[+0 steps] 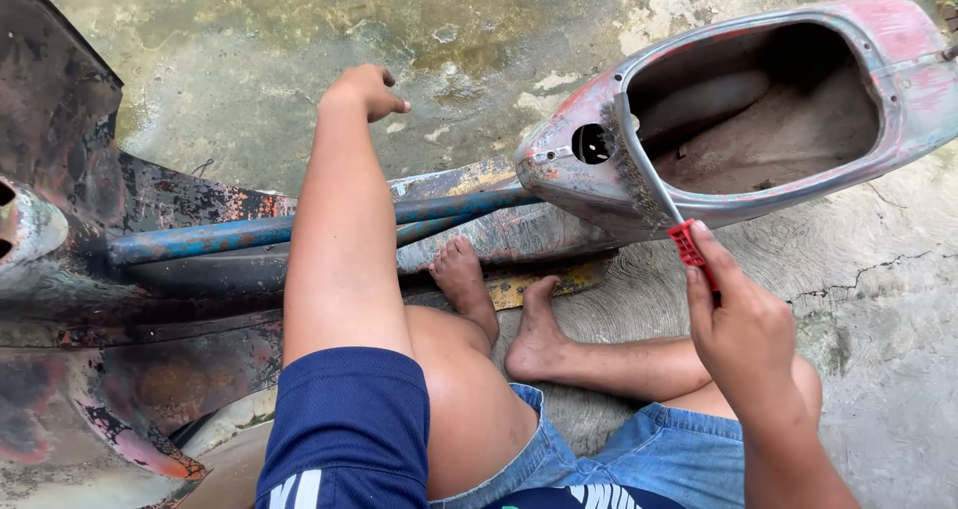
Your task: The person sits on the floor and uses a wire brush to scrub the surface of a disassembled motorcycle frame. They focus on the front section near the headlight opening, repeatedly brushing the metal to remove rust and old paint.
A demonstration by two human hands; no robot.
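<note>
The right hand [743,334] is closed around the red handle of a wire brush [649,185], whose bristles lie against the rim of the rusty scooter shell [898,80], just beside a round hole in its nose. The left hand [364,90] is curled into a loose fist holding nothing, stretched out above the concrete floor [249,80] beyond the blue tubes [239,235] of the frame. Two bare feet [499,304] rest against the frame's floorboard, between the arms.
</note>
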